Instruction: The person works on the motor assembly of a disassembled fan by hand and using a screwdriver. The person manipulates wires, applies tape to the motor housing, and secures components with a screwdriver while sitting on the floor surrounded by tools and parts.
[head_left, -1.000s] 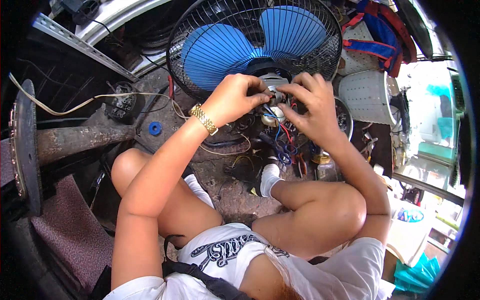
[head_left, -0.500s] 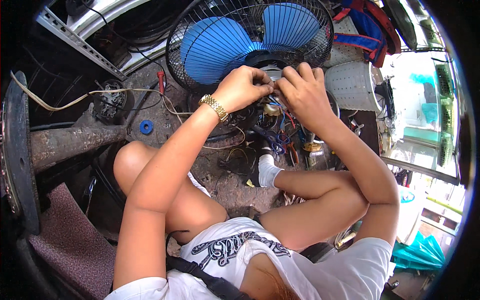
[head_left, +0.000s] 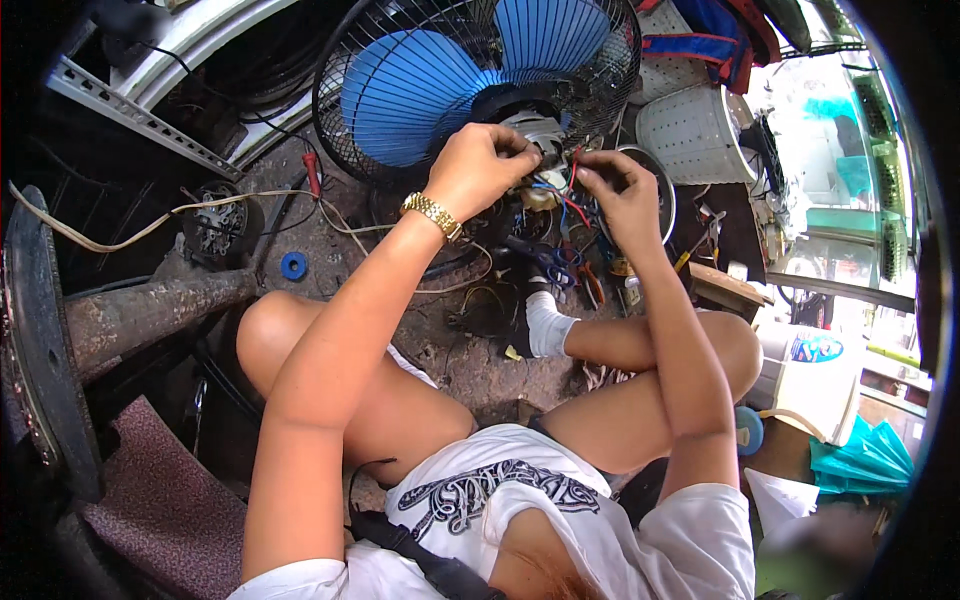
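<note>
An electric fan with blue blades (head_left: pixel 410 95) behind a black wire grille stands in front of me, its grey motor (head_left: pixel 540 130) bare at the back. Red, blue and dark wires (head_left: pixel 574 208) hang from the motor. My left hand (head_left: pixel 482 168), gold watch at the wrist, is closed in a pinch beside the motor; what lies between its fingertips is hidden. My right hand (head_left: pixel 626 192) pinches a red wire (head_left: pixel 574 170) between thumb and forefinger, a little right of the motor. Below the wires lie blue-handled scissors (head_left: pixel 560 260) and orange-handled pliers (head_left: pixel 594 288).
A red-handled screwdriver (head_left: pixel 312 172) and a blue tape roll (head_left: pixel 293 266) lie on the dirty floor at left. Near them is a rusty metal stand (head_left: pixel 160 310). A white perforated basket (head_left: pixel 690 135) sits at right. A pale cord (head_left: pixel 345 225) crosses the floor.
My right hand has drawn away from my left, to the right and slightly down, and a red wire now shows in its fingers. My left hand stays by the motor. The view has shifted slightly.
</note>
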